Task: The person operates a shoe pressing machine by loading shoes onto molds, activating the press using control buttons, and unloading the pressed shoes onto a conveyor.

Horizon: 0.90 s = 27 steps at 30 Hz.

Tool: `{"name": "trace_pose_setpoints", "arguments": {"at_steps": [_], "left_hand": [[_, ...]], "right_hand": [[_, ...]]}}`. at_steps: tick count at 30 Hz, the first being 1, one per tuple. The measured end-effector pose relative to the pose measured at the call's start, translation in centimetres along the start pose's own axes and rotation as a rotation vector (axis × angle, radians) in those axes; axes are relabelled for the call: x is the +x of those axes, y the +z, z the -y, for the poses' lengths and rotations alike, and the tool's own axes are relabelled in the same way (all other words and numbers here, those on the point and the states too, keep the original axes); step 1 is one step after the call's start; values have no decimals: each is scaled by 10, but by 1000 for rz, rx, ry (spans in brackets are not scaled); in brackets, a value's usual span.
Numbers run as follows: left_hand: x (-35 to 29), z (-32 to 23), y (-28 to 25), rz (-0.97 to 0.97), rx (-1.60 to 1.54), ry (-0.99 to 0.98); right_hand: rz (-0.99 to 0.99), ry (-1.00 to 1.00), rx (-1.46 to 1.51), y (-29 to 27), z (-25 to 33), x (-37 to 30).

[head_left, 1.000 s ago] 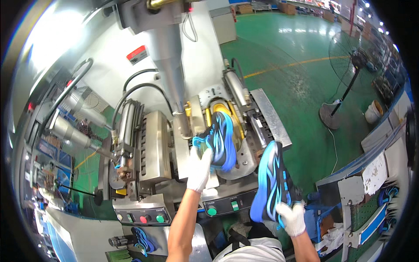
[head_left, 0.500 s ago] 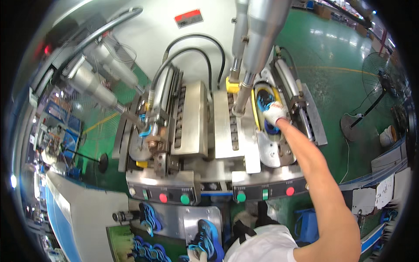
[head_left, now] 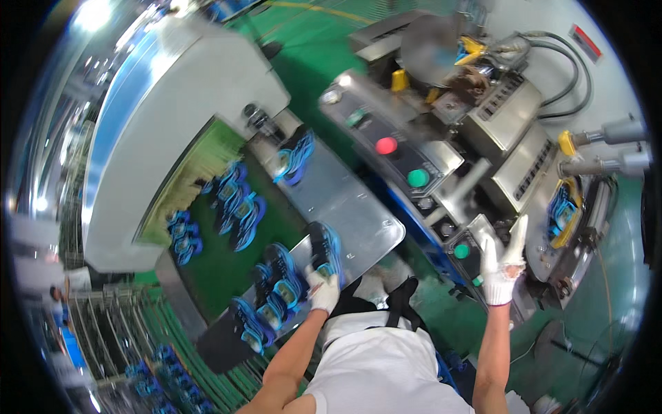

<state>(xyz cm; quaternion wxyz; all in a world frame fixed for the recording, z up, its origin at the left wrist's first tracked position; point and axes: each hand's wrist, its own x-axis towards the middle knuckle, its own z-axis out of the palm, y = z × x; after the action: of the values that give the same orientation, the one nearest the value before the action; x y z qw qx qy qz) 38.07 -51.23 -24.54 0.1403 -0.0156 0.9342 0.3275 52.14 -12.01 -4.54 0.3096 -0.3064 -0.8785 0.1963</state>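
Observation:
My left hand (head_left: 323,291), in a white glove, is closed on the heel end of a black and blue sports shoe (head_left: 325,248). This shoe rests at the corner of a metal shelf beside a green conveyor belt. My right hand (head_left: 502,270), also gloved, is raised with its thumb and fingers apart and nothing in it. Below and around it is the machine's right control panel (head_left: 476,238), with a green button (head_left: 461,251); whether I touch the panel cannot be told. Another blue and black shoe (head_left: 562,209) sits in the machine's yellow-edged right station.
Several matching shoes (head_left: 238,207) stand on the belt (head_left: 214,286), which passes under a grey hood (head_left: 186,103). One more shoe (head_left: 296,155) lies on the metal shelf (head_left: 358,207). The left panel carries red (head_left: 386,145) and green buttons. Racks with shoes stand lower left.
My view has turned left toward the belt. My right hand has come off the shoe in the right station and is now open near the panel. The left hand stays on its shoe.

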Motion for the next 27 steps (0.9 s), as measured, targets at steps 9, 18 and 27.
{"name": "trace_pose_setpoints", "arguments": {"at_steps": [9, 18, 27], "left_hand": [[-81, -15, -72, -210, -498, -17], [-57, 10, -66, -67, -278, -21], [47, 43, -16, 225, 173, -106]], "right_hand": [[541, -130, -416, 54, -53, -65], [726, 373, 125, 257, 99, -215], [658, 707, 356, 201, 144, -128]]}}
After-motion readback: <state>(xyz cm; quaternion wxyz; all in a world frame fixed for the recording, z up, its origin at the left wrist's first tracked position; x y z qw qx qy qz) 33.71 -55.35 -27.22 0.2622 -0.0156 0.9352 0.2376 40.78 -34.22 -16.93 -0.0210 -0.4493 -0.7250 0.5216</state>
